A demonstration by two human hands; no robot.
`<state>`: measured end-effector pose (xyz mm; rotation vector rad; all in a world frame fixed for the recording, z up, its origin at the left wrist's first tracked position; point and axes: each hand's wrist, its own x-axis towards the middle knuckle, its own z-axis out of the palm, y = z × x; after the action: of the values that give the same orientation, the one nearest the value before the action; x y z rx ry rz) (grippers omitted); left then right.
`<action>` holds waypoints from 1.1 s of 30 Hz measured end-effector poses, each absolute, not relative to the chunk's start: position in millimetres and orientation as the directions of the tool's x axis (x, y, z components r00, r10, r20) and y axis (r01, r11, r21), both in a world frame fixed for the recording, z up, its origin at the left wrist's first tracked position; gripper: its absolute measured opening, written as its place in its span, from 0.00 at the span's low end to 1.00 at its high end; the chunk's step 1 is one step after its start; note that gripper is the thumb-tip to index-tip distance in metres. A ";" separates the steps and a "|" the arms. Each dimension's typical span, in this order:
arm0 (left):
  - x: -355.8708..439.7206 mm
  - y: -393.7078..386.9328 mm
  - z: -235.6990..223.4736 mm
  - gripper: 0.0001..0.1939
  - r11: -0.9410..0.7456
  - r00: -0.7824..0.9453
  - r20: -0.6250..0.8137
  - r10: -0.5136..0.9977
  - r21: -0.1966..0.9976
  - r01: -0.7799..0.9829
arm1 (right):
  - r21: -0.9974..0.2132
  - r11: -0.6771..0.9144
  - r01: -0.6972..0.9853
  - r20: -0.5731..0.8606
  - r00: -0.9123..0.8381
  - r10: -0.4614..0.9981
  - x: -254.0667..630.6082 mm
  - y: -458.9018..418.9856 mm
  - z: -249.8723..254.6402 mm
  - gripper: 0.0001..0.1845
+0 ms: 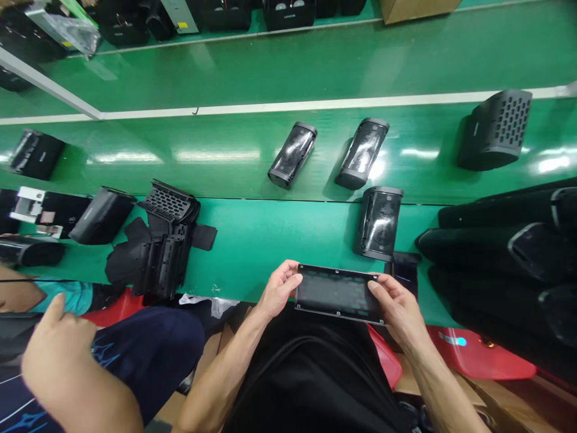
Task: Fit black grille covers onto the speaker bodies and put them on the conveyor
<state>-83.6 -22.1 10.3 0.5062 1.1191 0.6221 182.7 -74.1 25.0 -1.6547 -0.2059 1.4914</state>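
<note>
A black perforated panel point(338, 293) with small screws or studs along its edges lies between my two hands, just above my lap at the bench's near edge. My left hand point(280, 290) pinches its left end, thumb on top. At the right end my right hand point(396, 300) grips it the same way, fingers partly hidden underneath. Beyond the panel, a black speaker housing point(378, 222) with a shiny front stands on the green bench. Two similar housings, one point(293, 155) on the left and another point(362, 154) on the right, lie farther back.
Stacked perforated black covers point(169, 240) lie to the left. A box-shaped speaker point(496, 129) stands at the far right, above large dark padded items point(505, 240). A co-worker's arm point(76, 367) reaches in at lower left. A white rail point(288, 108) crosses the bench.
</note>
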 end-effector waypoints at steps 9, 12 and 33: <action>-81.3 -23.1 7.3 0.25 0.723 0.293 -0.665 0.687 0.668 -0.177 | -0.670 -0.616 -0.413 -0.738 0.287 0.610 179.2 -69.2 22.7 0.25; -81.2 -23.2 7.0 0.24 0.727 0.291 -0.667 0.686 0.650 -0.221 | -0.652 -0.623 -0.433 -0.754 0.278 0.595 180.4 -69.8 23.0 0.25; -87.8 -18.8 8.5 0.24 0.518 0.265 -0.492 0.829 0.854 -0.037 | -0.678 -0.552 -0.485 -0.710 0.237 0.663 189.4 -84.2 31.8 0.24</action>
<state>-87.8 -18.8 8.5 0.8481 1.1607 0.6908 189.4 -84.2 31.8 -1.5509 -0.1725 1.5048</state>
